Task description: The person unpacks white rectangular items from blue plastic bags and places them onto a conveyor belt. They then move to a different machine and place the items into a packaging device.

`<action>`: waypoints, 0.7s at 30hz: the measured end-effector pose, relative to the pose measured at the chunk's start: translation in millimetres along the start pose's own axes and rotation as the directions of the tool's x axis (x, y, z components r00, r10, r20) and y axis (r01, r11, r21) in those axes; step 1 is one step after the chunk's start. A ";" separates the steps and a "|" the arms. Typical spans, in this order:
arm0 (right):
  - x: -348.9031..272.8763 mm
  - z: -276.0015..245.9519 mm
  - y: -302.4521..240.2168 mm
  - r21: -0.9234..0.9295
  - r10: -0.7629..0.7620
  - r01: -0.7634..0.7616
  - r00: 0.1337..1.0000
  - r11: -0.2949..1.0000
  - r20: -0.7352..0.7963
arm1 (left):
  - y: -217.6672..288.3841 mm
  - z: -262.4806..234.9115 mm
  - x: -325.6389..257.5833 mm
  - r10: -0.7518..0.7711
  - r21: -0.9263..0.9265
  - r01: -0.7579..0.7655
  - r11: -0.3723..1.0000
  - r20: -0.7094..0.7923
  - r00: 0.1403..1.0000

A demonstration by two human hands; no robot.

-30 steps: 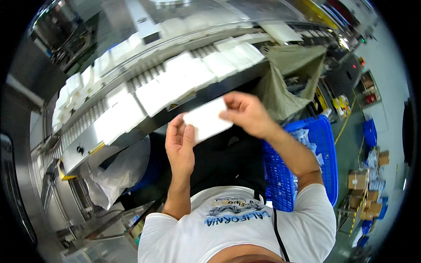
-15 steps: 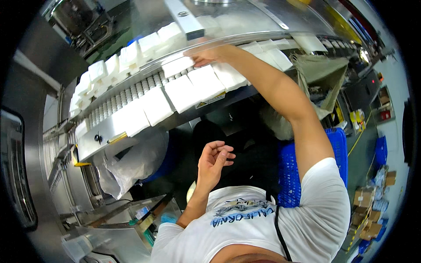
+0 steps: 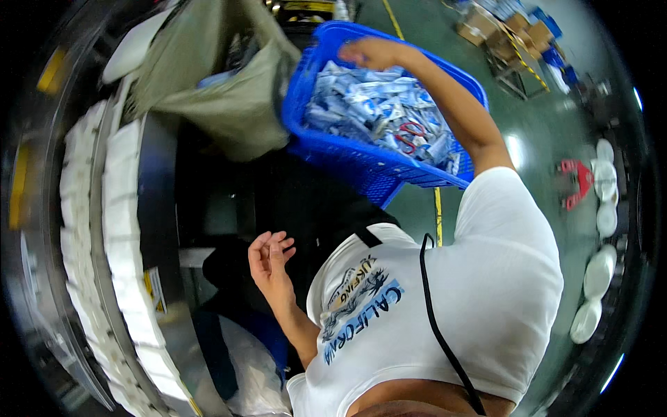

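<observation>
My right hand (image 3: 373,53) hovers at the far left corner of a blue plastic basket (image 3: 333,144), with the arm stretched across it. Motion blurs its fingers, so a grip cannot be made out. Crumpled blue-and-white packets (image 3: 375,101) fill the basket, and red-handled scissors (image 3: 410,137) lie on top of them. My left hand (image 3: 271,263) is raised in front of my body, left of my shirt. Its fingers are loosely bent and apart, with nothing visible in them.
To the left runs a metal machine edge with rows of white folded pads (image 3: 125,229). An olive sack (image 3: 243,111) hangs between machine and basket. A clear plastic bag (image 3: 253,368) sits low at the left. Cardboard boxes (image 3: 477,26) stand far right.
The view has swung right, from the machine to the basket. My right hand has left the white pads and come over the basket. My left hand stays raised and loosely bent.
</observation>
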State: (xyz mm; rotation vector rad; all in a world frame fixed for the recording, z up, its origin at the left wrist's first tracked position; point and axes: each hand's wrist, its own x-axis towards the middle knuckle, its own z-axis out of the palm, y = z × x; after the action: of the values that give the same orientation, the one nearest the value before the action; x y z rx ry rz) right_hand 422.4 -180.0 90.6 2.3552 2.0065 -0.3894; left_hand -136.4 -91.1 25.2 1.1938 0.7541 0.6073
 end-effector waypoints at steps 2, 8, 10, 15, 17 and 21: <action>-66.2 75.7 42.3 0.084 0.183 -0.215 0.941 0.973 0.283 | -7.7 13.6 14.9 -0.027 0.014 0.026 1.000 0.091 0.996; -107.7 234.1 13.2 0.197 -0.006 0.003 1.000 0.980 0.011 | -28.0 78.5 58.3 -0.040 0.024 0.034 0.999 0.316 0.948; -105.8 270.9 26.5 0.268 0.009 -0.011 1.000 0.963 0.006 | -27.6 117.4 73.7 -0.101 0.132 0.045 0.990 0.457 0.884; -64.7 208.1 -9.7 0.380 0.245 -0.180 0.961 0.907 -0.128 | -53.0 184.1 120.4 0.101 0.313 -0.304 0.900 0.530 0.842; -57.4 161.6 -34.6 0.420 0.307 -0.224 0.941 0.880 -0.143 | -70.3 202.0 143.7 0.149 0.407 -0.375 0.833 0.487 0.860; -45.7 97.1 -81.5 0.714 0.266 0.015 0.922 0.700 -0.281 | -93.9 233.0 181.1 0.304 0.367 -0.489 0.791 0.458 0.836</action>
State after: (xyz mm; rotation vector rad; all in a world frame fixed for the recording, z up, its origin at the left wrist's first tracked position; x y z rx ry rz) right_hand 319.6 -227.5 17.5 3.2213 2.0637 -0.9292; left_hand 161.2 -115.2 -57.4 1.8996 0.3087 0.5286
